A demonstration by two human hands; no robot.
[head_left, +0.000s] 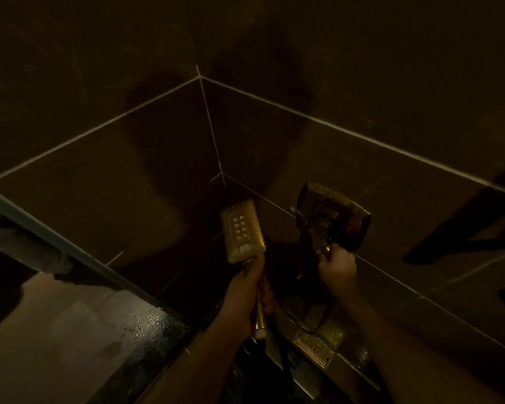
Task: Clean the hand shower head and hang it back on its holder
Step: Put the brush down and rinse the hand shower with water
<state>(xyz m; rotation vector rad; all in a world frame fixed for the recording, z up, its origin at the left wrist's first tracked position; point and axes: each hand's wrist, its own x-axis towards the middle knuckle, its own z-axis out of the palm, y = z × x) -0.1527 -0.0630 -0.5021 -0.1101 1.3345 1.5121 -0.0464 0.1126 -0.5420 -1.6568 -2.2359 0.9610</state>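
The scene is a dim shower corner. My left hand (pixel 245 290) grips the handle of the rectangular hand shower head (pixel 242 230), held upright with its nozzle face toward me. To its right, a shiny metal wall control plate (pixel 347 211) carries a lever (pixel 321 237). My right hand (pixel 337 265) pinches the lower tip of that lever. A dark hose (pixel 324 313) hangs below the right hand. I cannot make out the holder.
Dark tiled walls (pixel 274 135) with pale grout lines meet in the corner ahead. A square metal fitting (pixel 315 346) sits low on the right wall. A wet ledge (pixel 146 328) and a pale surface (pixel 56 330) lie at lower left.
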